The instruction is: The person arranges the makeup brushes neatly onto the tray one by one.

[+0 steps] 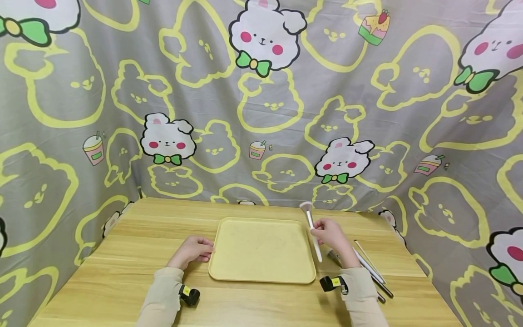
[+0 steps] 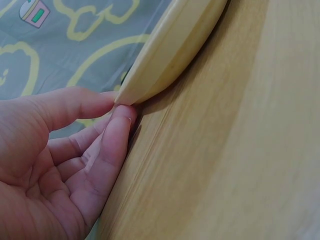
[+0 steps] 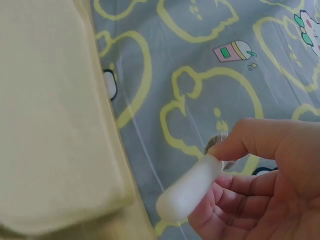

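Pinching the yellow tray [image 1: 261,254] by its left rim with the left grip [image 1: 191,251], midway between the table's [image 1: 122,263] side edges. Holding a white-handled brush [image 1: 316,245] in the right grip [image 1: 330,235], beside the tray's right rim. Can see slim-handled implements [image 1: 368,265] toward the table's right edge, partly hidden by the right sleeve [image 1: 360,290].

In the head view, the right sleeve [image 1: 361,293] is hiding stretches of the brushes [image 1: 384,289], the bottom edge is cutting off the bench [image 1: 253,306], and the yellow label [image 1: 187,290]'s marks are showing too small to read. At the right wrist, the right hand [image 3: 262,172] is covering some of the bristles [image 3: 215,143], and the tray [image 3: 50,110], its near rim blurring, is running off left. The left view is cropping the left hand [image 2: 62,155].
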`<state>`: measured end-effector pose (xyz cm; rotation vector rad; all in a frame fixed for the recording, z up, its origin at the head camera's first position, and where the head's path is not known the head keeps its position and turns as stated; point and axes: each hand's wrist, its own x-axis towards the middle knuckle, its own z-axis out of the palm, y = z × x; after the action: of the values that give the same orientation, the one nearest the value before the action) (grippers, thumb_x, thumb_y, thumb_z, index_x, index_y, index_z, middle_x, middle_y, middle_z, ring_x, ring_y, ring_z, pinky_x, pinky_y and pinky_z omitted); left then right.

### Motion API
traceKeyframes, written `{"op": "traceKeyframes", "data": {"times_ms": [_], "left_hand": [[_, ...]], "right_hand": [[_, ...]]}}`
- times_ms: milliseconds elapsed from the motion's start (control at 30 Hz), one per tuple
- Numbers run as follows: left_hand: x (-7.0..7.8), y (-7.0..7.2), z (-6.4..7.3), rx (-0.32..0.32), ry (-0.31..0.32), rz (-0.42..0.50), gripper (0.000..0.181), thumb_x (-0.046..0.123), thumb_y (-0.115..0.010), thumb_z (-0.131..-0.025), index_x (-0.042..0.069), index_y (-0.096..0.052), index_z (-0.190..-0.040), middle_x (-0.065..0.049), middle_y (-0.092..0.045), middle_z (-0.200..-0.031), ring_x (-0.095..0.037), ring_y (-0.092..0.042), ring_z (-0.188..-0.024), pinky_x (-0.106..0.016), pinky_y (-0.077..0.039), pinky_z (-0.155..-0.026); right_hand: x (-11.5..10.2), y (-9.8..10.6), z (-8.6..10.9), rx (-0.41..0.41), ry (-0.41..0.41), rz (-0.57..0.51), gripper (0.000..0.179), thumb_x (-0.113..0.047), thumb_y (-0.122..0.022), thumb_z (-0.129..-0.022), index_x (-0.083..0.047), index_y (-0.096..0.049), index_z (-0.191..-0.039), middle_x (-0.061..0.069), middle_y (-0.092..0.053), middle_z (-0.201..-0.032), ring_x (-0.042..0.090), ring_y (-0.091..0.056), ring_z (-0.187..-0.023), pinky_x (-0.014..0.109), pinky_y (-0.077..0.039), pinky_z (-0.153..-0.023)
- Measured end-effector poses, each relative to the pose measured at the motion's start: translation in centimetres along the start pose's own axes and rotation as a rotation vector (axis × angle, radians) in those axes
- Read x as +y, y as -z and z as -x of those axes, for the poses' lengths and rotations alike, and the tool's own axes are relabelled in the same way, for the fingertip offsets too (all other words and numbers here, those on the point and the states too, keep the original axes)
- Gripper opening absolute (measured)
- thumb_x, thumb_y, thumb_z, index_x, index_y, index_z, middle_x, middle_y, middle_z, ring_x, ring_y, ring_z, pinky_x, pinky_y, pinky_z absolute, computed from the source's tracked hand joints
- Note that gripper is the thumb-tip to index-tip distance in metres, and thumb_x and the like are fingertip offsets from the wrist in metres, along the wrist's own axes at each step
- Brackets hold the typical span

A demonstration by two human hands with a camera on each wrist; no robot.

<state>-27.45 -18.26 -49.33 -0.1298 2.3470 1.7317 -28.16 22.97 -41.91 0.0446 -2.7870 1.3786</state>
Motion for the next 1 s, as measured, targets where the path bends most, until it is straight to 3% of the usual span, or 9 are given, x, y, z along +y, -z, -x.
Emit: {"op": "traceKeyframes", "data": {"times_ms": [200,467,1000], "left_hand": [[0.1,-0.1,0.0,0.02,0.016,-0.004,0.024,0.005,-0.069,-0.085,-0.009,-0.064,-0.103,-0.007,-0.065,-0.077,-0.012,-0.062,-0.064,-0.022,-0.057,-0.059],[0.1,-0.1,0.0,0.017,0.011,0.006,0.023,0.005,-0.069,-0.085,-0.009,-0.064,-0.103,-0.006,-0.065,-0.076,-0.011,-0.062,-0.064,-0.021,-0.056,-0.058],[0.0,-0.2,-0.2,0.02,0.009,0.002,0.022,0.004,-0.069,-0.084,-0.009,-0.064,-0.102,-0.005,-0.065,-0.075,-0.01,-0.061,-0.063,-0.021,-0.056,-0.058]], "right_hand": [[-0.1,-1.1,-0.2,0.008,-0.022,0.015,0.013,-0.005,-0.061,-0.083,0.006,-0.059,-0.091,0.007,-0.059,-0.073,0.018,-0.061,-0.057,0.038,-0.06,-0.059],[0.8,-2.3,-0.6,-0.031,-0.087,0.088,0.009,-0.007,-0.063,-0.083,0.0,-0.058,-0.081,0.005,-0.057,-0.065,0.014,-0.057,-0.053,0.025,-0.05,-0.05],[1.9,-4.3,-0.6,-0.052,-0.082,0.138,0.017,-0.005,-0.062,-0.078,-0.005,-0.054,-0.064,0.001,-0.052,-0.051,0.012,-0.052,-0.043,0.021,-0.046,-0.042]]}}
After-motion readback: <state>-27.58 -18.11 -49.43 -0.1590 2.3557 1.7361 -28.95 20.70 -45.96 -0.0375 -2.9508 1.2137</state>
